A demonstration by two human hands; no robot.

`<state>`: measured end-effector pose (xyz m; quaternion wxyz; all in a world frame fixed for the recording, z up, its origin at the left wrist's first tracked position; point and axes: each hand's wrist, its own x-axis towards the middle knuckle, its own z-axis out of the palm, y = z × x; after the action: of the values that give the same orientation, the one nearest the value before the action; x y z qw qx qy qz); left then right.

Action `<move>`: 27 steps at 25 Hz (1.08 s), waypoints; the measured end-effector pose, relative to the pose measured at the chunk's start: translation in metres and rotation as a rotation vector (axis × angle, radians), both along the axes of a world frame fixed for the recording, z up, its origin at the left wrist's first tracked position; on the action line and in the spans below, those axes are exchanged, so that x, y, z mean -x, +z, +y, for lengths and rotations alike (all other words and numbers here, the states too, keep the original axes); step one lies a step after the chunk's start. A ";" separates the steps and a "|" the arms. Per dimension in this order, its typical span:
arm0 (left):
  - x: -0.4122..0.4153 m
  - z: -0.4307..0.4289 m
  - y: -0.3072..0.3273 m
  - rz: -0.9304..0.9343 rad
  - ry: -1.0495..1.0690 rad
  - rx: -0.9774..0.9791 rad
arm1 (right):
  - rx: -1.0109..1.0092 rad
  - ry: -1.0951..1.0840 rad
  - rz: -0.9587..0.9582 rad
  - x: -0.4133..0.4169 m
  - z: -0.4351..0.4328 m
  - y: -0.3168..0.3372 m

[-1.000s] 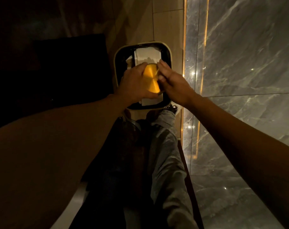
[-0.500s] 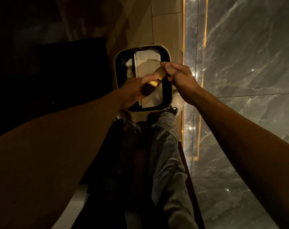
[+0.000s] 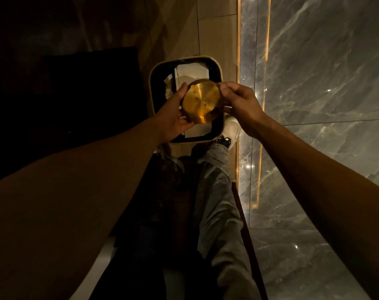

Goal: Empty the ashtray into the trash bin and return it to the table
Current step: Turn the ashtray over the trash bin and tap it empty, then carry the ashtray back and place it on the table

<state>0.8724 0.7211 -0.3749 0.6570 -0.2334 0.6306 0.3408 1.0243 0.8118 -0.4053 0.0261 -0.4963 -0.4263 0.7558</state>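
A round brass ashtray (image 3: 201, 102) is held over the open trash bin (image 3: 152, 83), its shiny inside facing me with a few dark specks on it. My left hand (image 3: 173, 116) grips its left and lower rim. My right hand (image 3: 240, 105) pinches its right rim. The bin is square with rounded corners and a pale rim, dark inside, and holds white crumpled paper (image 3: 192, 71). The hands and ashtray hide most of the bin's middle.
The bin stands on a tan tiled floor by a grey marble wall (image 3: 325, 94) with a lit strip along its base. My legs and a pale shoe (image 3: 231, 128) are just below the bin. A dark bulky shape (image 3: 86, 94) fills the left.
The ashtray has turned from edge-on and tipped over the bin to face up toward me. Both hands kept their hold on it.
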 end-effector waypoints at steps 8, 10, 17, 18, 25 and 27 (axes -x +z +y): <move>0.001 0.021 0.080 0.191 -0.037 -0.065 | -0.072 -0.060 -0.009 -0.006 0.011 0.082; 0.001 0.027 0.110 0.297 -0.103 -0.122 | -0.134 -0.088 -0.018 -0.009 0.016 0.110; 0.000 0.027 0.238 0.545 -0.311 -0.388 | -0.371 -0.107 -0.019 -0.010 0.024 0.237; 0.001 0.022 0.259 0.576 -0.404 -0.444 | -0.394 -0.103 -0.007 -0.010 0.023 0.257; 0.026 -0.032 0.394 0.879 -0.608 -0.653 | -0.497 0.043 0.127 0.014 -0.003 0.399; 0.039 -0.059 0.417 0.986 -0.568 -0.692 | -0.535 0.112 0.184 0.026 -0.021 0.431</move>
<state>0.8333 0.6622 0.0421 0.3929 0.3494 0.7486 0.4039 0.9981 0.7913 0.0253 0.1530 -0.3766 -0.6331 0.6587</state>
